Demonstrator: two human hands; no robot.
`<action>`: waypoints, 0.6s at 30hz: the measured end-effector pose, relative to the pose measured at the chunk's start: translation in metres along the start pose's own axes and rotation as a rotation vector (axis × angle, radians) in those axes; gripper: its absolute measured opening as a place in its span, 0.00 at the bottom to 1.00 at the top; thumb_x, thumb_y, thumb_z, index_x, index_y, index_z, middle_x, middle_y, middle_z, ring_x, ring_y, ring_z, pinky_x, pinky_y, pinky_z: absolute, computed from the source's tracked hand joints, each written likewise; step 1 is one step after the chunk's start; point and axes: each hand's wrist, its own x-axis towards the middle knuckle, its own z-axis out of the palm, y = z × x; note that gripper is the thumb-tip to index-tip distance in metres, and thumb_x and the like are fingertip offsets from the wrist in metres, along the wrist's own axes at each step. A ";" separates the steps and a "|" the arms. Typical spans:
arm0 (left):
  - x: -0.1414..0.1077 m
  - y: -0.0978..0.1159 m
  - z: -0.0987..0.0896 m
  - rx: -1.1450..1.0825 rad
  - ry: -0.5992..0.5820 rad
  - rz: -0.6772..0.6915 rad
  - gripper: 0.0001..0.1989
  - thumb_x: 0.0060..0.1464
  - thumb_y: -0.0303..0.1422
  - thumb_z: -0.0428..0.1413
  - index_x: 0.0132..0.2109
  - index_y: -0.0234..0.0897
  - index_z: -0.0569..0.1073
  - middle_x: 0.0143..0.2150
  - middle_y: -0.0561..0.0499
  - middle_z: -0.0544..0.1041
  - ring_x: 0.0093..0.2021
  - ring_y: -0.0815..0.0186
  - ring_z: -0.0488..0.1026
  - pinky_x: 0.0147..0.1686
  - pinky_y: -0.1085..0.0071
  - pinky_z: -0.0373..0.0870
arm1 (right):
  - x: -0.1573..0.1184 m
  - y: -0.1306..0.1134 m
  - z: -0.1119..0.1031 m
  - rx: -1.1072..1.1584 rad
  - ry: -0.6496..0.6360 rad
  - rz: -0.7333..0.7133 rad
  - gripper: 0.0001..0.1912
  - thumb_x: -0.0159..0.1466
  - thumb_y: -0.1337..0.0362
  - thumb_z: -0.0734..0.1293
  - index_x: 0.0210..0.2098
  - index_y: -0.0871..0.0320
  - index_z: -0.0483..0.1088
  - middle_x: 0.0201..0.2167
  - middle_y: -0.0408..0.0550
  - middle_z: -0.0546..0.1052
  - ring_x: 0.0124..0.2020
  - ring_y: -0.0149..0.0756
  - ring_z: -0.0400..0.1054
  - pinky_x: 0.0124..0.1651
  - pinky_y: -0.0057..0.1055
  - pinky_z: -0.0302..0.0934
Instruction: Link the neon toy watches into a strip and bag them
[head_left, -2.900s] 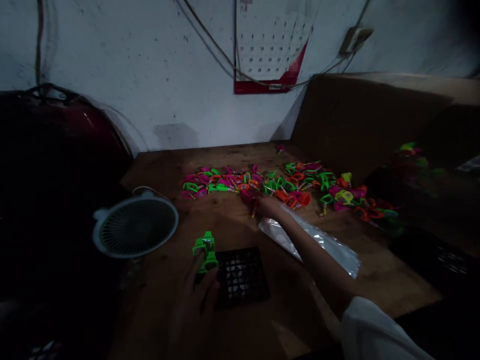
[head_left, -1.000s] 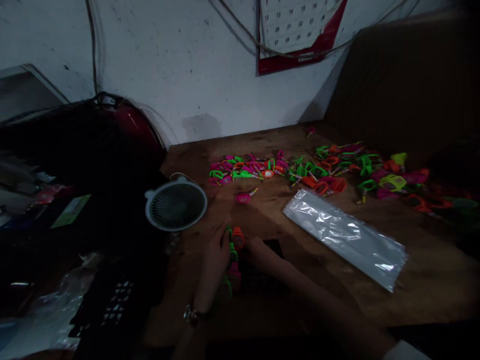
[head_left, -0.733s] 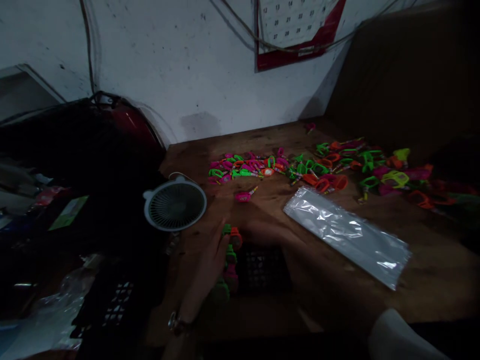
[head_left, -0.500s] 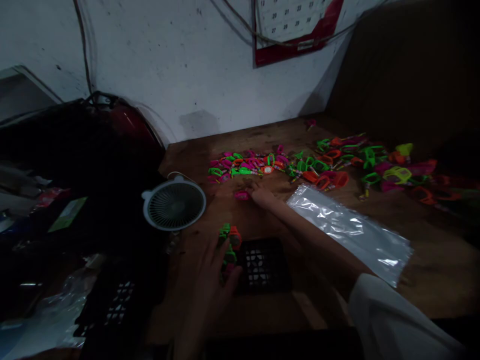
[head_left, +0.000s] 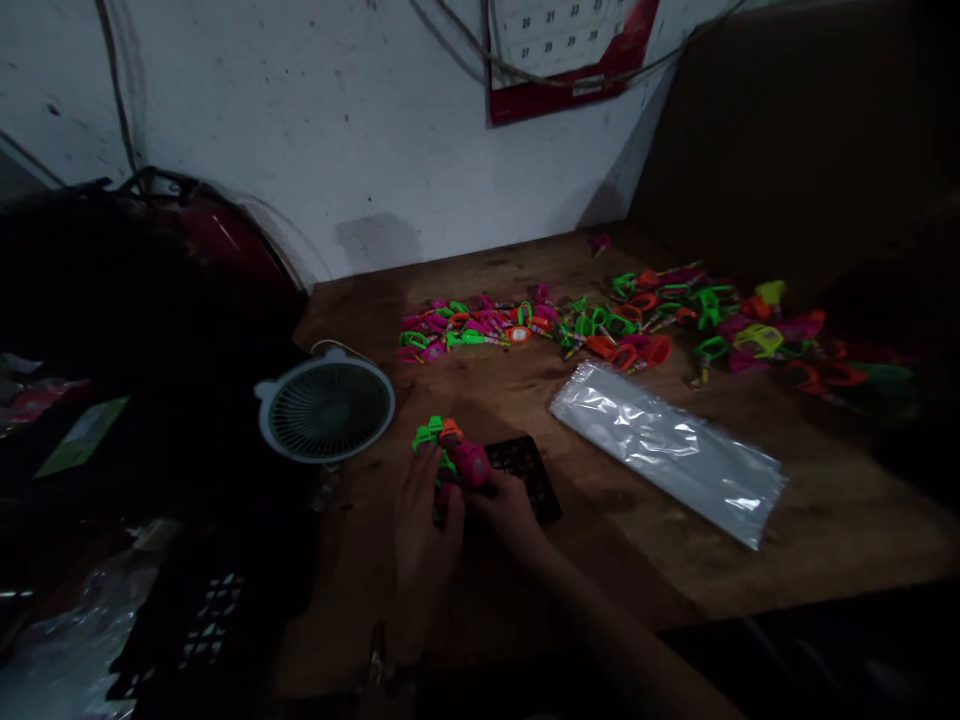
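Observation:
My left hand (head_left: 425,535) curls around a small bunch of green toy watches (head_left: 429,433) at the left side of a black lattice tray (head_left: 549,495). An orange toy watch (head_left: 451,429) pokes out at the top of that bunch. Pinched in my right hand (head_left: 517,515) is a pink toy watch (head_left: 472,462), held against the bunch and over the tray's left part. My fingers hide the lower part of the bunch, and dim light blurs the details.
Loose bright toy watches (head_left: 517,320) lie in a heap along the back and right of the wooden table (head_left: 630,570). Clear plastic bags (head_left: 667,450) lie right of the tray. A small round fan (head_left: 328,410) stands left. A calendar (head_left: 570,60) hangs on the wall.
My right hand has come back from the heap toward my left hand, bringing the pink toy watch to the bunch. The whole view has shifted slightly.

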 end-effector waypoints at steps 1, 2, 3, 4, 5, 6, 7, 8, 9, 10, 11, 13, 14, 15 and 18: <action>-0.001 0.000 0.001 0.004 0.014 0.004 0.22 0.60 0.31 0.48 0.61 0.37 0.60 0.62 0.43 0.62 0.64 0.60 0.56 0.61 0.56 0.57 | -0.001 0.001 0.003 -0.068 0.040 -0.034 0.11 0.55 0.61 0.69 0.35 0.60 0.75 0.32 0.47 0.78 0.34 0.39 0.70 0.39 0.32 0.63; -0.001 -0.001 0.002 0.007 0.022 0.011 0.22 0.60 0.31 0.48 0.61 0.36 0.60 0.62 0.43 0.63 0.64 0.60 0.56 0.61 0.56 0.57 | -0.002 0.001 0.005 -0.124 0.073 -0.066 0.10 0.56 0.62 0.68 0.37 0.59 0.75 0.33 0.48 0.78 0.34 0.38 0.70 0.39 0.31 0.63; -0.002 -0.002 0.002 0.009 0.026 0.022 0.22 0.59 0.30 0.48 0.61 0.36 0.60 0.62 0.43 0.63 0.64 0.59 0.56 0.61 0.56 0.57 | -0.002 0.002 0.006 -0.163 0.099 -0.096 0.10 0.57 0.63 0.67 0.38 0.59 0.74 0.35 0.48 0.78 0.35 0.38 0.70 0.40 0.31 0.63; -0.002 -0.002 0.003 0.011 0.027 0.035 0.23 0.59 0.30 0.48 0.61 0.35 0.60 0.61 0.43 0.63 0.64 0.59 0.56 0.61 0.56 0.58 | -0.004 0.004 0.007 -0.191 0.118 -0.126 0.11 0.58 0.64 0.66 0.40 0.59 0.74 0.36 0.50 0.77 0.36 0.38 0.70 0.41 0.30 0.63; -0.003 -0.003 0.004 0.012 0.027 0.047 0.23 0.59 0.30 0.48 0.61 0.35 0.60 0.61 0.43 0.64 0.64 0.59 0.56 0.61 0.56 0.58 | -0.005 0.005 0.008 -0.221 0.128 -0.154 0.11 0.60 0.64 0.65 0.42 0.59 0.73 0.38 0.51 0.77 0.37 0.38 0.70 0.41 0.30 0.62; -0.003 -0.004 0.005 0.011 0.029 0.057 0.23 0.58 0.30 0.48 0.61 0.35 0.60 0.61 0.43 0.64 0.64 0.58 0.56 0.61 0.56 0.58 | -0.007 0.007 0.009 -0.267 0.127 -0.176 0.12 0.62 0.64 0.63 0.43 0.59 0.72 0.38 0.52 0.76 0.37 0.37 0.70 0.41 0.30 0.62; -0.003 -0.005 0.005 0.010 0.029 0.062 0.24 0.58 0.30 0.48 0.61 0.35 0.60 0.61 0.43 0.64 0.64 0.58 0.56 0.61 0.56 0.58 | -0.009 0.008 0.012 -0.326 0.121 -0.190 0.12 0.63 0.65 0.61 0.44 0.59 0.72 0.38 0.52 0.76 0.37 0.37 0.69 0.40 0.30 0.62; -0.003 -0.005 0.006 0.010 0.029 0.061 0.24 0.58 0.30 0.48 0.61 0.36 0.59 0.62 0.43 0.63 0.64 0.58 0.56 0.61 0.56 0.57 | -0.011 0.010 0.015 -0.386 0.113 -0.199 0.13 0.64 0.65 0.60 0.46 0.59 0.71 0.37 0.52 0.75 0.36 0.37 0.69 0.39 0.29 0.62; -0.003 -0.005 0.006 0.012 0.030 0.059 0.25 0.58 0.30 0.48 0.62 0.36 0.59 0.62 0.43 0.63 0.64 0.58 0.55 0.61 0.56 0.57 | -0.013 0.011 0.019 -0.443 0.106 -0.199 0.14 0.64 0.66 0.59 0.46 0.59 0.71 0.37 0.52 0.75 0.35 0.36 0.68 0.39 0.29 0.62; -0.003 -0.004 0.005 0.014 0.024 0.061 0.25 0.58 0.29 0.47 0.62 0.35 0.58 0.62 0.43 0.62 0.65 0.58 0.55 0.61 0.56 0.57 | -0.014 0.012 0.022 -0.496 0.102 -0.187 0.14 0.64 0.66 0.59 0.47 0.59 0.71 0.36 0.52 0.75 0.34 0.36 0.68 0.38 0.29 0.62; -0.004 -0.004 0.005 0.017 0.017 0.065 0.25 0.58 0.29 0.47 0.62 0.35 0.58 0.63 0.43 0.61 0.65 0.58 0.54 0.61 0.56 0.56 | -0.015 0.012 0.025 -0.537 0.102 -0.168 0.14 0.64 0.67 0.59 0.46 0.59 0.71 0.35 0.52 0.74 0.34 0.36 0.68 0.38 0.29 0.62; -0.005 -0.002 0.003 0.030 0.014 0.082 0.25 0.58 0.28 0.47 0.63 0.34 0.57 0.63 0.42 0.61 0.65 0.58 0.53 0.61 0.56 0.56 | -0.016 0.011 0.029 -0.582 0.106 -0.142 0.14 0.64 0.69 0.58 0.46 0.59 0.71 0.36 0.53 0.74 0.35 0.36 0.67 0.39 0.28 0.61; -0.005 -0.001 0.002 0.040 0.024 0.095 0.25 0.57 0.28 0.47 0.62 0.34 0.58 0.63 0.41 0.61 0.65 0.57 0.53 0.61 0.55 0.56 | -0.016 0.009 0.028 -0.601 0.098 -0.133 0.14 0.64 0.69 0.58 0.45 0.59 0.71 0.36 0.53 0.75 0.36 0.36 0.67 0.40 0.28 0.61; -0.006 0.000 0.002 0.050 0.037 0.108 0.24 0.57 0.28 0.48 0.61 0.33 0.60 0.63 0.41 0.61 0.65 0.57 0.54 0.61 0.55 0.57 | -0.015 0.008 0.027 -0.608 0.080 -0.124 0.13 0.63 0.69 0.59 0.45 0.59 0.71 0.37 0.53 0.75 0.37 0.36 0.68 0.40 0.28 0.61; -0.008 0.002 0.002 0.050 0.081 0.110 0.18 0.56 0.29 0.50 0.55 0.34 0.65 0.61 0.40 0.64 0.62 0.57 0.58 0.59 0.56 0.59 | -0.008 0.001 0.014 -0.553 -0.029 -0.111 0.11 0.62 0.69 0.62 0.43 0.60 0.72 0.39 0.52 0.75 0.38 0.36 0.68 0.41 0.28 0.61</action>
